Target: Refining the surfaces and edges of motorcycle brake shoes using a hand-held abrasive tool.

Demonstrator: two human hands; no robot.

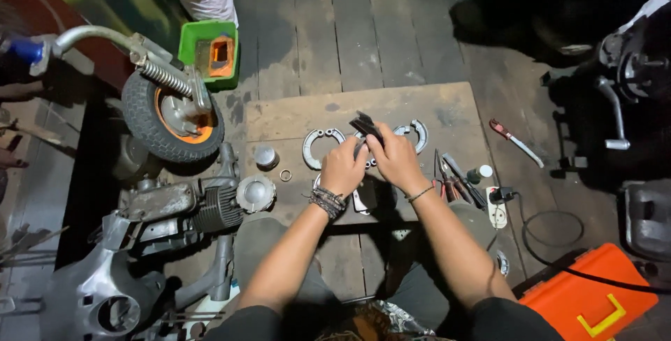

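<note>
I have both my left hand and right hand clenched on a small dark flat part held between them above the board, with curved grey brake shoes just beyond my knuckles and hand tools lying to the right.

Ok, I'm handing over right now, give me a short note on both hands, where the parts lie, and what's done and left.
Left hand and right hand together grip a small dark part above the wooden board.
Two curved brake shoes lie on the board beyond the hands; a piston and ring sit to the left.
Hand tools lie to the right, an orange toolbox nearer.
Done: parts laid out.
Left: the dark part is still in hand, not set down.
</note>
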